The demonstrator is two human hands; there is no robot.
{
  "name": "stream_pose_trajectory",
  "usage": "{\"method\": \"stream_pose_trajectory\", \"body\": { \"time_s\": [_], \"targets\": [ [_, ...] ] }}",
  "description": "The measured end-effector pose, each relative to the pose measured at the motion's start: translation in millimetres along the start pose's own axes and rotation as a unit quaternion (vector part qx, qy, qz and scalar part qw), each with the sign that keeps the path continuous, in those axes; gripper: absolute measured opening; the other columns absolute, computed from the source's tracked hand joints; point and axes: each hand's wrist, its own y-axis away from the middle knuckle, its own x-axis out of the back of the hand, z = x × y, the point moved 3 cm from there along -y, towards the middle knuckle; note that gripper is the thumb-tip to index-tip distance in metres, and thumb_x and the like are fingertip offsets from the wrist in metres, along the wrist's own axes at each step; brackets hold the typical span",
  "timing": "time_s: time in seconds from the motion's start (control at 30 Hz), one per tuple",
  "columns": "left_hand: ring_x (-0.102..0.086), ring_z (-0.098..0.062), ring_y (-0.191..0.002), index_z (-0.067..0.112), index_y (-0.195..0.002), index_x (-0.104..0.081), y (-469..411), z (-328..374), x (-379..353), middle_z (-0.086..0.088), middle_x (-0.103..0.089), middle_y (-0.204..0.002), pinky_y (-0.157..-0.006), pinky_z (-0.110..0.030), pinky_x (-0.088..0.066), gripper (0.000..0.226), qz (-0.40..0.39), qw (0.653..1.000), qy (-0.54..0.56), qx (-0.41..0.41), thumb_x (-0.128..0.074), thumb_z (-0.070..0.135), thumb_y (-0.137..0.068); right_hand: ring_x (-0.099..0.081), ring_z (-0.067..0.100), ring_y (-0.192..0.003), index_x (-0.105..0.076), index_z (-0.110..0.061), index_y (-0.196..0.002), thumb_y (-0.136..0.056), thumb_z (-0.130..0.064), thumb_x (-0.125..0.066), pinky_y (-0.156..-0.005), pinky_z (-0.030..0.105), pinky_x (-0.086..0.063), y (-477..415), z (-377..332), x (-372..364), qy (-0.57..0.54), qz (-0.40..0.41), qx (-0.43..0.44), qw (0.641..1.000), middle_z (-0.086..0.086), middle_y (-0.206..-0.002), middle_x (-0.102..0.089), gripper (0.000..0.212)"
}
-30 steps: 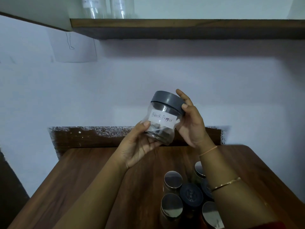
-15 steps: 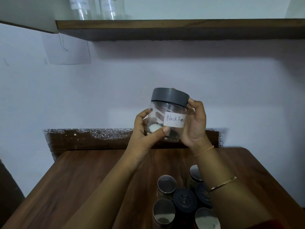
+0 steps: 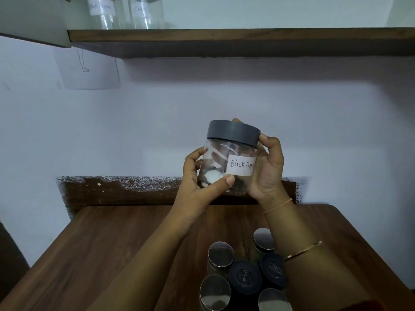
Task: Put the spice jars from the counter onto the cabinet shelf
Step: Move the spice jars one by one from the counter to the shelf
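Observation:
I hold a clear jar with a grey lid and a white "Black Pepper" label (image 3: 233, 153) upright in front of the wall, above the wooden counter (image 3: 112, 243). My left hand (image 3: 199, 182) cups its lower left side, thumb across the front. My right hand (image 3: 267, 167) grips its right side and the lid's edge. Several more jars (image 3: 244, 277) with silver and black lids stand together on the counter near me. The cabinet shelf (image 3: 224, 39) runs overhead, with two labelled clear jars (image 3: 125, 12) at its left end.
A sheet of paper (image 3: 89, 70) hangs on the wall under the shelf's left end. A dark wooden backsplash strip (image 3: 134, 189) runs along the counter's far edge. The shelf's surface to the right of the two jars is out of sight.
The jar went from tilted to upright and its label turned toward the right. My left hand shifted from under the jar to its side. The view tipped slightly upward.

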Motion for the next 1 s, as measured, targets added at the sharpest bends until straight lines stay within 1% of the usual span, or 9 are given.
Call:
{"method": "stream_pose_trajectory", "body": {
  "time_s": [0.17,0.23,0.33,0.4,0.47,0.57,0.7,0.87,1.0],
  "targets": [
    [-0.064,0.000,-0.094,0.032,-0.123,-0.041,-0.5,-4.0,1.8,0.008,-0.057,-0.114,-0.080,-0.022,-0.054,0.074,-0.006,1.000,0.000,0.013,-0.075,0.021,-0.059,-0.048,0.034,-0.114,-0.043,-0.007,-0.137,-0.084,-0.035,-0.038,-0.093,0.046,-0.042,0.6,-2.5,0.0,0.017,0.009,0.006,1.000,0.017,-0.131,-0.047,0.060],
    [-0.062,-0.008,-0.104,0.037,-0.121,-0.044,-0.8,-5.7,3.6,0.007,-0.058,-0.115,-0.086,-0.027,-0.054,0.071,-0.005,1.000,-0.003,0.023,-0.076,0.027,-0.058,-0.048,0.034,-0.113,-0.044,-0.007,-0.135,-0.085,-0.034,-0.039,-0.092,0.045,-0.043,0.3,-3.5,-0.2,0.028,0.013,0.010,0.999,0.018,-0.130,-0.048,0.058],
    [-0.054,-0.025,-0.121,0.037,-0.122,-0.045,-2.7,-8.6,6.7,-0.008,-0.053,-0.130,-0.101,-0.044,-0.046,0.061,-0.006,0.999,0.007,0.038,-0.066,0.022,-0.067,-0.054,0.032,-0.106,-0.047,-0.007,-0.131,-0.081,-0.032,-0.045,-0.086,0.040,-0.048,-1.2,-4.2,-2.4,0.038,0.019,0.015,0.999,0.017,-0.122,-0.054,0.055],
    [-0.051,-0.030,-0.125,0.034,-0.126,-0.045,-4.5,-10.6,8.2,-0.013,-0.049,-0.134,-0.103,-0.048,-0.043,0.061,-0.006,0.999,0.024,0.048,-0.063,0.021,-0.070,-0.059,0.029,-0.100,-0.053,-0.010,-0.124,-0.079,-0.032,-0.046,-0.080,0.037,-0.052,-3.1,-4.1,-3.6,0.043,0.020,0.017,0.999,0.012,-0.114,-0.060,0.050],
    [-0.049,-0.030,-0.127,0.026,-0.134,-0.042,-5.8,-11.7,8.8,-0.015,-0.049,-0.137,-0.105,-0.049,-0.041,0.065,-0.008,0.998,0.040,0.057,-0.060,0.020,-0.072,-0.061,0.027,-0.098,-0.056,-0.013,-0.118,-0.079,-0.032,-0.047,-0.077,0.036,-0.053,-5.0,-4.7,-4.6,0.064,0.020,0.026,0.997,0.009,-0.112,-0.061,0.044],
    [-0.049,-0.031,-0.127,0.015,-0.142,-0.035,-7.9,-11.9,10.0,-0.017,-0.049,-0.138,-0.106,-0.051,-0.039,0.071,-0.012,0.996,0.060,0.071,-0.056,0.017,-0.074,-0.058,0.027,-0.100,-0.059,-0.019,-0.111,-0.079,-0.032,-0.049,-0.082,0.038,-0.050,-7.1,-5.9,-7.1,0.117,0.028,0.046,0.992,0.007,-0.111,-0.060,0.036],
    [-0.054,-0.029,-0.121,0.009,-0.141,-0.035,-9.8,-10.3,14.4,-0.017,-0.055,-0.133,-0.099,-0.041,-0.045,0.068,-0.019,0.995,0.066,0.072,-0.050,0.019,-0.075,-0.056,0.025,-0.104,-0.061,-0.027,-0.103,-0.077,-0.034,-0.052,-0.086,0.042,-0.046,-9.1,-4.4,-14.4,0.180,0.044,0.057,0.981,0.003,-0.110,-0.060,0.029],
    [-0.051,-0.031,-0.125,0.005,-0.139,-0.038,-10.7,-7.7,21.1,-0.017,-0.055,-0.133,-0.104,-0.046,-0.041,0.064,-0.011,0.996,0.060,0.064,-0.046,0.020,-0.078,-0.065,0.004,-0.084,-0.058,-0.033,-0.103,-0.075,-0.036,-0.053,-0.063,0.020,-0.051,-10.1,-4.7,-21.4,0.256,0.049,0.085,0.962,-0.011,-0.095,-0.064,0.029],
    [-0.050,-0.032,-0.125,0.005,-0.140,-0.038,-9.8,-7.9,26.6,-0.016,-0.055,-0.133,-0.104,-0.047,-0.042,0.052,-0.010,0.996,0.048,0.068,-0.044,0.014,-0.089,-0.065,-0.001,-0.079,-0.056,-0.032,-0.105,-0.075,-0.035,-0.054,-0.059,0.016,-0.050,-10.6,-2.1,-24.5,0.269,0.046,0.083,0.958,-0.008,-0.098,-0.061,0.031]
  ]
}}
